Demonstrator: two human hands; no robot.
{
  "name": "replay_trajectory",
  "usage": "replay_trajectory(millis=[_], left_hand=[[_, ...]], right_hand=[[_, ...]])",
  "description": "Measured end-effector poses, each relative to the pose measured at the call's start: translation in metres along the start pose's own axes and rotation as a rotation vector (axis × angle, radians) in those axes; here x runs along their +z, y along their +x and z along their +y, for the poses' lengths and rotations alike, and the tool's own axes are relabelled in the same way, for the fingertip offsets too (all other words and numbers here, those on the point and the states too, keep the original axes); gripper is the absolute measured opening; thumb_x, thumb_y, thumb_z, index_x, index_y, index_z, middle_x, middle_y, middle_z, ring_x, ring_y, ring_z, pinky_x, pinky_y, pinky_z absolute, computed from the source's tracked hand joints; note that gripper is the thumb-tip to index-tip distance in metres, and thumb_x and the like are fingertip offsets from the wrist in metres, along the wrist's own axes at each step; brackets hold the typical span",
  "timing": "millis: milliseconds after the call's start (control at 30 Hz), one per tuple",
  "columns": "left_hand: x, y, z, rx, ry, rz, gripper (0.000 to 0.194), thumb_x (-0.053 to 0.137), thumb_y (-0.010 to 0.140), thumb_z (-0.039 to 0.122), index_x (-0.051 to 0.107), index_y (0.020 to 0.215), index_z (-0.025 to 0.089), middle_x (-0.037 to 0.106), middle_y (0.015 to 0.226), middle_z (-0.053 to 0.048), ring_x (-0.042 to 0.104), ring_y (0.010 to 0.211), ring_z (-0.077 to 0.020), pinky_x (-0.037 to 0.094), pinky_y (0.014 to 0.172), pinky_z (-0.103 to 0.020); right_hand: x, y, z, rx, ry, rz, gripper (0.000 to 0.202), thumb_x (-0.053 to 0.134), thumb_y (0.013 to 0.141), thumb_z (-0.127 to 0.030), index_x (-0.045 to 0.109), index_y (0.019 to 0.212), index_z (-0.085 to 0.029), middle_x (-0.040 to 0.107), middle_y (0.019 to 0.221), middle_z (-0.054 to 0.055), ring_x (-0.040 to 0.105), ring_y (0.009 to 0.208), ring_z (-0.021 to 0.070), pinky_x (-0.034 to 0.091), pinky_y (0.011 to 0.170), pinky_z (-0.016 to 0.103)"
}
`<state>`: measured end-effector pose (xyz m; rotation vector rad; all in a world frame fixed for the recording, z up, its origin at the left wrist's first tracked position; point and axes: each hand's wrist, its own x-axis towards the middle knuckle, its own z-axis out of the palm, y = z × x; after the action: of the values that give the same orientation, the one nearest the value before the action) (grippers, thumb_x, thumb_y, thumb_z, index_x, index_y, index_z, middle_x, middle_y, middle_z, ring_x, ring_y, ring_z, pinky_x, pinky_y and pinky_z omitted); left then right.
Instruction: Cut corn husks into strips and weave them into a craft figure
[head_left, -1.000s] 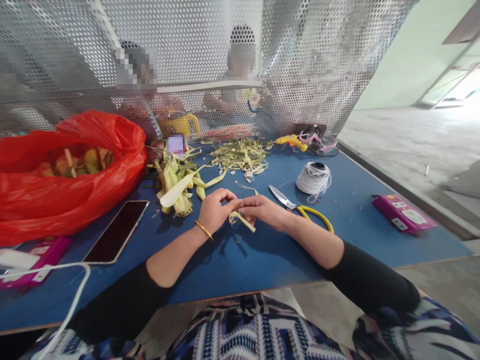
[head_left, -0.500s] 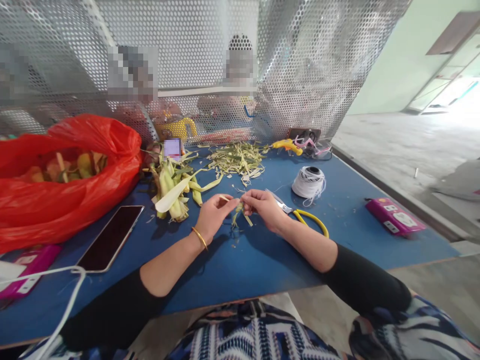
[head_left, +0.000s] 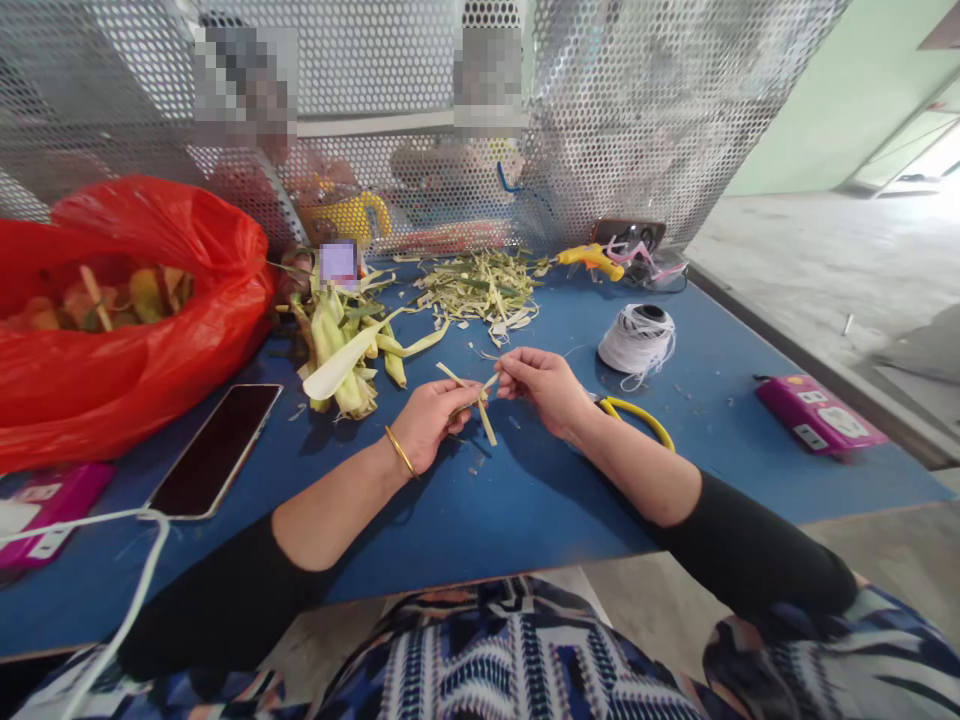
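My left hand [head_left: 431,425] is closed in a pinch on pale green corn husk strips [head_left: 489,426], which cross and stick out past the thumb. Just to the right, the fingers of my right hand [head_left: 546,388] are pinched around the upper end of a strip. A small gap separates the two hands above the blue table. Partly hidden behind my right wrist lie scissors with yellow handles [head_left: 646,414]. A bundle of corn husks [head_left: 337,365] lies beyond my left hand. Farther back is a heap of shredded husk [head_left: 476,285].
White thread on a cone [head_left: 636,345] stands right of my hands. Behind it are a yellow glue gun [head_left: 592,260] and pink-framed glasses [head_left: 645,262]. A red plastic bag [head_left: 225,265], a phone [head_left: 216,450] and a white cable [head_left: 154,560] are left. A purple box [head_left: 821,415] sits right.
My right hand has drawn away from my left, opening a gap with a strip between them. The crossed husk strips now show more clearly. The view has shifted slightly.
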<state>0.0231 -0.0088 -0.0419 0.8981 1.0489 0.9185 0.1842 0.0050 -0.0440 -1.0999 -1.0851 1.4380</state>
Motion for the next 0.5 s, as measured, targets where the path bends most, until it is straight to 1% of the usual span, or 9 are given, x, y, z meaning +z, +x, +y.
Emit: replay_trajectory(millis=[67, 167, 233, 267, 333, 400, 433, 467, 500], left_hand=[[0.001, -0.001, 0.001, 0.013, 0.016, -0.002, 0.023, 0.075, 0.057, 0.029, 0.069, 0.068, 0.011, 0.059, 0.061, -0.001, 0.031, 0.042, -0.0013, 0.017, 0.039, -0.018], [0.002, -0.002, 0.002, 0.028, 0.075, 0.039, 0.02, 0.074, 0.057, 0.028, 0.068, 0.067, 0.011, 0.058, 0.057, 0.0, 0.026, 0.04, -0.0008, 0.012, 0.039, -0.019], [0.003, -0.002, 0.003, 0.031, 0.121, 0.088, 0.018, 0.072, 0.057, 0.027, 0.067, 0.065, 0.012, 0.057, 0.055, 0.0, 0.024, 0.039, -0.001, 0.011, 0.039, -0.02], [0.003, -0.003, 0.004, 0.031, 0.139, 0.112, 0.016, 0.072, 0.057, 0.026, 0.066, 0.063, 0.012, 0.057, 0.054, 0.0, 0.024, 0.038, -0.001, 0.011, 0.039, -0.02], [0.002, -0.003, 0.006, 0.027, 0.155, 0.151, 0.015, 0.07, 0.058, 0.026, 0.063, 0.059, 0.012, 0.056, 0.053, 0.0, 0.024, 0.037, -0.0009, 0.01, 0.039, -0.02], [0.001, -0.004, 0.008, 0.016, 0.15, 0.163, 0.014, 0.068, 0.058, 0.025, 0.062, 0.056, 0.012, 0.054, 0.052, 0.001, 0.023, 0.037, -0.0006, 0.008, 0.039, -0.019], [0.0, -0.004, 0.009, 0.009, 0.142, 0.163, 0.014, 0.068, 0.058, 0.025, 0.062, 0.056, 0.012, 0.054, 0.052, 0.001, 0.023, 0.037, -0.0005, 0.008, 0.039, -0.019], [-0.001, -0.004, 0.009, 0.004, 0.134, 0.162, 0.014, 0.068, 0.058, 0.025, 0.062, 0.057, 0.012, 0.055, 0.054, 0.001, 0.023, 0.037, -0.0004, 0.008, 0.038, -0.018], [-0.002, -0.004, 0.01, 0.002, 0.126, 0.163, 0.014, 0.068, 0.058, 0.024, 0.062, 0.058, 0.012, 0.056, 0.055, 0.0, 0.024, 0.037, -0.0002, 0.008, 0.038, -0.018]], right_hand=[[0.0, 0.001, 0.002, 0.002, -0.004, -0.001, 0.032, 0.075, 0.064, -0.043, 0.06, 0.07, -0.015, 0.059, 0.057, -0.003, 0.057, 0.051, 0.0078, 0.043, 0.054, 0.022], [-0.001, 0.004, 0.005, -0.003, -0.038, 0.009, 0.029, 0.071, 0.068, -0.042, 0.059, 0.071, -0.016, 0.058, 0.058, -0.003, 0.058, 0.053, 0.0089, 0.044, 0.055, 0.023], [-0.003, 0.007, 0.003, -0.02, -0.131, 0.062, 0.024, 0.067, 0.073, -0.039, 0.058, 0.075, -0.017, 0.059, 0.063, -0.002, 0.057, 0.054, 0.0095, 0.043, 0.055, 0.024], [-0.005, 0.008, 0.0, -0.053, -0.222, 0.11, 0.02, 0.064, 0.075, -0.037, 0.058, 0.078, -0.017, 0.061, 0.068, -0.001, 0.056, 0.053, 0.0094, 0.043, 0.056, 0.025], [-0.01, 0.005, -0.01, -0.18, -0.504, 0.22, 0.016, 0.061, 0.077, -0.03, 0.058, 0.087, -0.018, 0.064, 0.083, 0.001, 0.055, 0.054, 0.0091, 0.043, 0.059, 0.027], [-0.018, -0.007, -0.024, -0.34, -0.901, 0.267, 0.017, 0.059, 0.078, -0.025, 0.06, 0.094, -0.018, 0.064, 0.096, 0.003, 0.056, 0.062, 0.0109, 0.042, 0.066, 0.029], [-0.023, -0.017, -0.03, -0.373, -1.09, 0.237, 0.016, 0.058, 0.08, -0.025, 0.061, 0.094, -0.018, 0.064, 0.095, 0.004, 0.058, 0.069, 0.0136, 0.042, 0.069, 0.029], [-0.029, -0.029, -0.036, -0.369, -1.256, 0.206, 0.016, 0.057, 0.082, -0.026, 0.062, 0.095, -0.018, 0.064, 0.093, 0.005, 0.059, 0.074, 0.016, 0.041, 0.069, 0.029], [-0.035, -0.042, -0.039, -0.325, -1.412, 0.195, 0.017, 0.056, 0.084, -0.027, 0.062, 0.096, -0.018, 0.064, 0.091, 0.006, 0.059, 0.076, 0.0178, 0.039, 0.066, 0.029]])
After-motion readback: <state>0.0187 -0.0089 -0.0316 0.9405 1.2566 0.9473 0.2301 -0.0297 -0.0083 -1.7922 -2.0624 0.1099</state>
